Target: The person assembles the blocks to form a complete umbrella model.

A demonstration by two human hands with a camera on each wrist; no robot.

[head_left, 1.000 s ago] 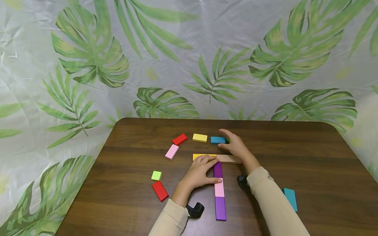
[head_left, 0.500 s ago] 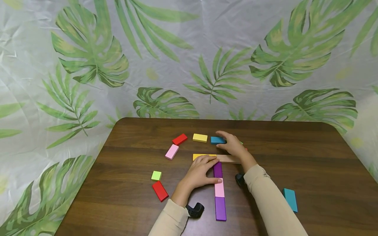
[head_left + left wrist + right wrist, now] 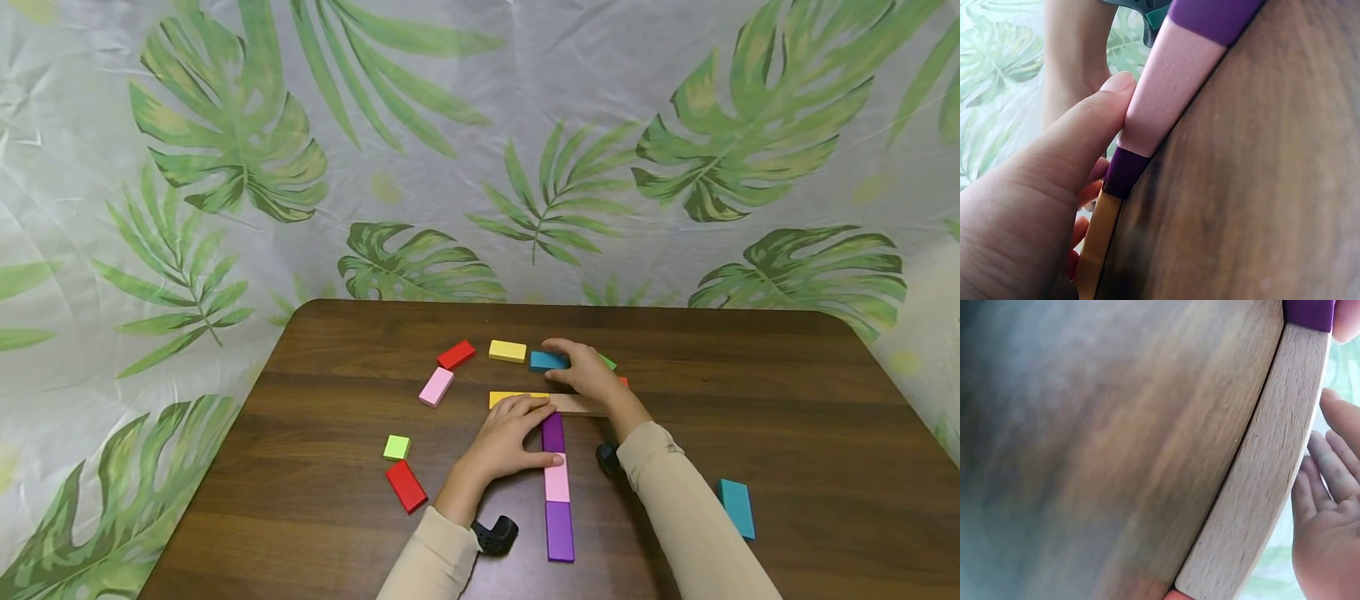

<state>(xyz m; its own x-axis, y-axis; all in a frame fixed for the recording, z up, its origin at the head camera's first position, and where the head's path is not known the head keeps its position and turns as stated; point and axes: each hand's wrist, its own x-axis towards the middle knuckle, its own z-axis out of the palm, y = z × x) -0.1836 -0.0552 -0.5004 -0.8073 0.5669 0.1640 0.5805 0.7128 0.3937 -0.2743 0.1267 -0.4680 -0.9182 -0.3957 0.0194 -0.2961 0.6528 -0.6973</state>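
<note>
My left hand point(image 3: 502, 437) lies across a T-shaped row of flat blocks. Its fingers rest by the orange-yellow block point(image 3: 517, 397) and the dark purple block point(image 3: 553, 433). The thumb touches the pink block point(image 3: 1172, 81); a brighter purple block point(image 3: 559, 532) ends the row. Beyond the plain wood block point(image 3: 1250, 475), my right hand point(image 3: 588, 373) pinches a blue block point(image 3: 546, 361) between thumb and index finger. In the right wrist view the right hand point(image 3: 1329, 519) shows past the wood block, and the blue block is hidden.
Farther back are a yellow block point(image 3: 507, 351), a red block point(image 3: 456, 355) and a light pink block point(image 3: 437, 387). Left lie a lime block point(image 3: 397, 447) and another red block point(image 3: 407, 486). A teal block point(image 3: 737, 508) lies right; a green block point(image 3: 607, 362) is partly behind my right hand.
My right hand has come left and slightly nearer, closing on the blue block, which has slid a little left. Green and red pieces show more behind it. My left hand has stayed still.
</note>
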